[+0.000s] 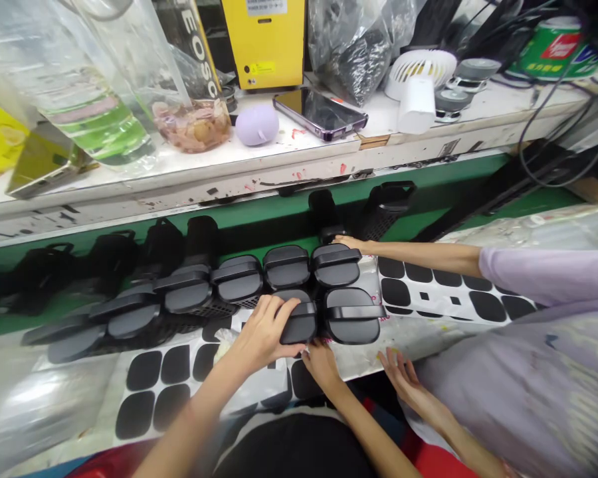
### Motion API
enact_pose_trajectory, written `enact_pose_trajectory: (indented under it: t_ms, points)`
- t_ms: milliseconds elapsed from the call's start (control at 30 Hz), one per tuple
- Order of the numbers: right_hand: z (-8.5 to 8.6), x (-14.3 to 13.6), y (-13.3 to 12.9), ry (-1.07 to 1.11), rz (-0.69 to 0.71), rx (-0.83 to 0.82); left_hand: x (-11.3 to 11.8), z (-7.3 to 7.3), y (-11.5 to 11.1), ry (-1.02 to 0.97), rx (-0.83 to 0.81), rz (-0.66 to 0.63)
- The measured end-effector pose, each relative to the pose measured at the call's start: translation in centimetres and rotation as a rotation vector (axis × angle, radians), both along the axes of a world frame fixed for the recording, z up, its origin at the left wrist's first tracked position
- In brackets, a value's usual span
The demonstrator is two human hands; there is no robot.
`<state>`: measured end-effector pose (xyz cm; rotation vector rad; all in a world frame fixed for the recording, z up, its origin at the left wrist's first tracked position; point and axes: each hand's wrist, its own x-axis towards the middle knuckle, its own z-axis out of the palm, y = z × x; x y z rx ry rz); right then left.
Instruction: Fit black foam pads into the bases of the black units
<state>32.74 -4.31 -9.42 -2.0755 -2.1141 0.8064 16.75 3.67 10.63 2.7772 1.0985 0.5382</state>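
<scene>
A: Left hand (262,332) is curling its fingers over the top of a black casing (299,317) in the front row on the counter (428,335), clenched on it. Right hand (321,362) is tucking under the casing's near edge, fingertips touching; whether that grip is closed I cannot tell

B: Neighbours?

A: Another casing (353,315) is sitting just beside it on the right, a back row (239,279) right behind. A sheet of black pads (152,388) is lying under and in front

B: Risk, as I am judging it?

A: Casings are packed touching, so lifting at a tilt could be dragging the neighbour along or knocking the row. A co-worker's hand (403,378) is resting near, another co-worker arm (418,253) is reaching to the back row; arms could be colliding
</scene>
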Motion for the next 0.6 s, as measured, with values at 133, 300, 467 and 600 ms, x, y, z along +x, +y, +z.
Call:
enact_pose_trajectory:
  t_ms: [133,300,467,600]
  points:
    - [1.2,0.9,-0.6,0.059,0.062,0.008,0.5,0.2,0.1,0.013,-0.009,-0.021]
    - [1.6,2.4,-0.5,0.111,0.109,-0.027,0.5,0.2,-0.2,0.006,-0.043,0.003]
    - [1.9,3.0,-0.9,0.149,0.126,-0.082,0.1,0.1,-0.3,0.027,-0.017,-0.014]
    - [2.2,2.7,-1.4,0.206,0.133,-0.111,0.1,-0.4,-0.5,0.041,-0.029,0.001]
